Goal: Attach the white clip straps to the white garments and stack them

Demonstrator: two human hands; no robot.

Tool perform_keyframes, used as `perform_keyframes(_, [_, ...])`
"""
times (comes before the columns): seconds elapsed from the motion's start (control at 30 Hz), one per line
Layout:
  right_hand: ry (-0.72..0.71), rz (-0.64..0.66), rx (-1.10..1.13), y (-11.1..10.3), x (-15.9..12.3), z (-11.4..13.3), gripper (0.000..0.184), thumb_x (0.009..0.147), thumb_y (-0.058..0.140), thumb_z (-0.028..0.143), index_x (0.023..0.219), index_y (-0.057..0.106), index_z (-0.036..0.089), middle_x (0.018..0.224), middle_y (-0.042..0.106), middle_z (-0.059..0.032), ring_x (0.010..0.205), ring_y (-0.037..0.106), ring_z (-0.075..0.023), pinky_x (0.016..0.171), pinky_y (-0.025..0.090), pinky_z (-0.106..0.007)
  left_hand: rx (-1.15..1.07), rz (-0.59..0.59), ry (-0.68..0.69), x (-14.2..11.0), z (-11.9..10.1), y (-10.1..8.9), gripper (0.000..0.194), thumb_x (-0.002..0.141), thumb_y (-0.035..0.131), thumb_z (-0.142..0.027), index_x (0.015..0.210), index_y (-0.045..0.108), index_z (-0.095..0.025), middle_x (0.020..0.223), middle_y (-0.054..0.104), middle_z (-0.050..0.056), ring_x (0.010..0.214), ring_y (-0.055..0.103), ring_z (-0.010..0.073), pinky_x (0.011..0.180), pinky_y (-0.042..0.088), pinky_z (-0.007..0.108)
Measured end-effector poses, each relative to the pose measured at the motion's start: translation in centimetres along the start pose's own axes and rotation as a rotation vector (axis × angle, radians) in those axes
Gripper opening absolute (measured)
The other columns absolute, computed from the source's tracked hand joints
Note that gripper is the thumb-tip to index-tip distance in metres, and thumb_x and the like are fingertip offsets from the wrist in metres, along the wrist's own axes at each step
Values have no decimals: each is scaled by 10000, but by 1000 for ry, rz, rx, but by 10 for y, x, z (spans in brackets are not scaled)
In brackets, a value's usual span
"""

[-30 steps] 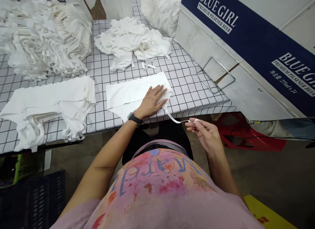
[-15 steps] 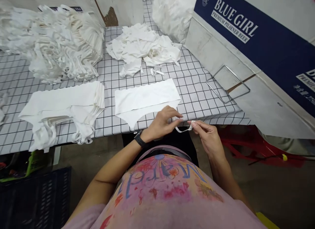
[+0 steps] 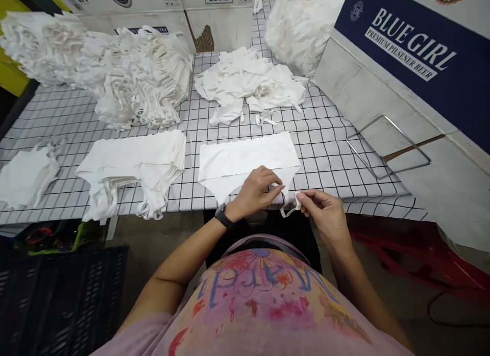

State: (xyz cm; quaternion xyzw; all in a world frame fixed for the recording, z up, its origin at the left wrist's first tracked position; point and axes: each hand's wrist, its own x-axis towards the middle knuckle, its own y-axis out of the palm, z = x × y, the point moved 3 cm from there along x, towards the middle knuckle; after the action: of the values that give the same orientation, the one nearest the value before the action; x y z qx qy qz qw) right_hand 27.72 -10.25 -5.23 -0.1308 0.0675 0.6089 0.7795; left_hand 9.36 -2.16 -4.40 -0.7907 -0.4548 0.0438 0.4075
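A white strappy top [image 3: 248, 154] lies flat at the table's front edge, with its straps toward me. My left hand [image 3: 257, 190] rests over its lower right part, thumb and fingers pinched on a thin white strap [image 3: 284, 211]. Just to the right, my right hand [image 3: 324, 210] is closed on the strap's other end, which bunches white at the fingertips. Between the two hands the strap sags in a small loop past the table edge. Left of this top lies a neat stack of similar white tops [image 3: 132, 152], straps hanging over the edge.
Behind are a tall heap of white garments [image 3: 141, 80], a loose white pile [image 3: 248, 80] and a stuffed plastic bag [image 3: 302, 29]. A beer carton [image 3: 406, 29] and bent wire frame [image 3: 408, 137] stand right. More white cloth [image 3: 28, 175] lies far left on the checked tablecloth [image 3: 321, 157].
The view has shifted left, showing more of the table's left side. Both hands keep their pinch; the strap between them now hangs slacker and lower.
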Motion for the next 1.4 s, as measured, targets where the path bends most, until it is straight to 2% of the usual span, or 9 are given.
perform_keyframes(0.13, [36,-15,78,12,14,2,259,786,820,434,792,764,182,573,625,3,508,550,-124,485,458,-245,270,24,-33,8,31,-7,115,985,608,-214,1042,697,-167,1103,716,92,1034,593,244,890,521,390])
perform_keyframes(0.27, [68,12,113,29,28,5,275,763,826,435,785,764,167,562,638,1,493,572,-118,495,491,-239,373,88,-2,17,44,-6,149,999,566,-206,962,704,-165,1053,700,92,983,582,242,835,513,379])
perform_keyframes(0.43, [92,28,135,45,42,9,252,755,817,402,760,757,157,560,657,-6,473,590,-107,473,502,-214,399,79,22,20,46,-5,217,1020,510,-201,941,705,-145,1015,697,101,955,576,241,825,511,382])
perform_keyframes(0.67, [95,-5,91,61,57,8,219,769,782,361,722,726,155,594,674,-13,505,666,-132,481,561,-210,239,-27,-50,19,58,-6,162,997,583,-223,919,721,-189,978,702,71,940,606,216,817,502,373])
perform_keyframes(0.8, [102,-12,81,68,67,4,205,774,757,332,689,696,155,583,677,-17,481,668,-135,463,566,-209,222,-51,-37,19,60,-2,165,1008,584,-249,925,717,-199,945,717,56,923,609,209,811,475,381])
perform_keyframes(1.4, [161,-54,95,68,76,10,200,757,755,293,639,670,156,573,648,-5,457,627,-103,446,531,-180,411,-94,154,16,52,5,282,1051,450,-161,842,635,-195,884,703,54,912,582,210,882,437,414])
